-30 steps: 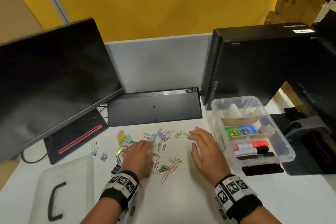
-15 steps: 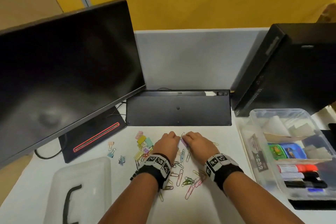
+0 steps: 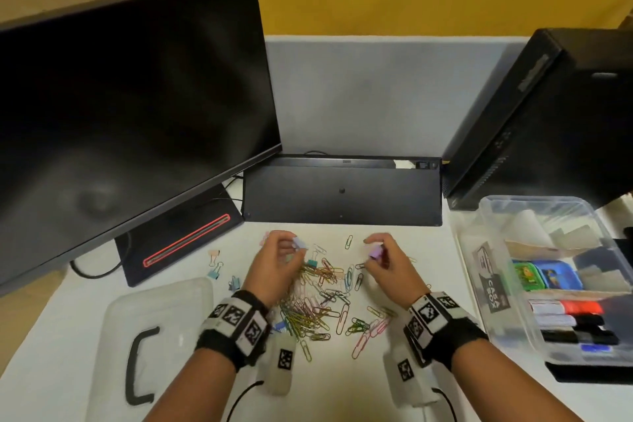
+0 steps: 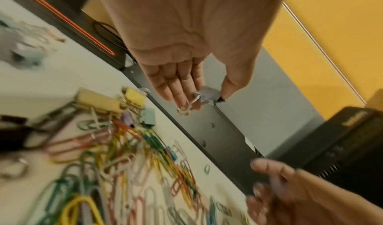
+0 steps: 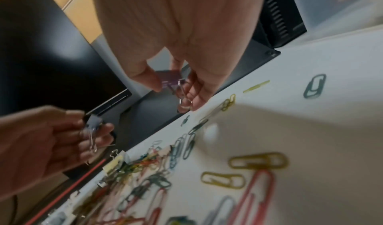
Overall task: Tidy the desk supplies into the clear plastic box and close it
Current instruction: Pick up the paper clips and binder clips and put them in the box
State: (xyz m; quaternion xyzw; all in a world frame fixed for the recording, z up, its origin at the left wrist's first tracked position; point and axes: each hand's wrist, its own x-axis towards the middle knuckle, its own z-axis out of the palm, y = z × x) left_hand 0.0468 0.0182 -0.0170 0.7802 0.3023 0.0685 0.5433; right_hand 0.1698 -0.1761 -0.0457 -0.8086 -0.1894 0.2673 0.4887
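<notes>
White desk (image 3: 191, 260), blurred paperclips (image 3: 315, 312); each hand (image 3: 277, 265) (image 3: 388, 267) pinching a binder clip (image 3: 300, 243) (image 3: 375, 253).

It was an office desk: a dark monitor (image 3: 130, 86), a keyboard (image 3: 342, 192) leaned against a grey partition (image 3: 370, 96), a black computer case (image 3: 548, 120), and paper clips (image 3: 318, 305) scattered on the white tabletop (image 3: 342, 380).

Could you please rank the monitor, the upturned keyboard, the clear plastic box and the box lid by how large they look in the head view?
1. Monitor, clearly largest.
2. Upturned keyboard.
3. Clear plastic box and box lid: these look alike, and both sit nearer the camera, with the box cut off at the picture's edge, so I would not rank them.
</notes>
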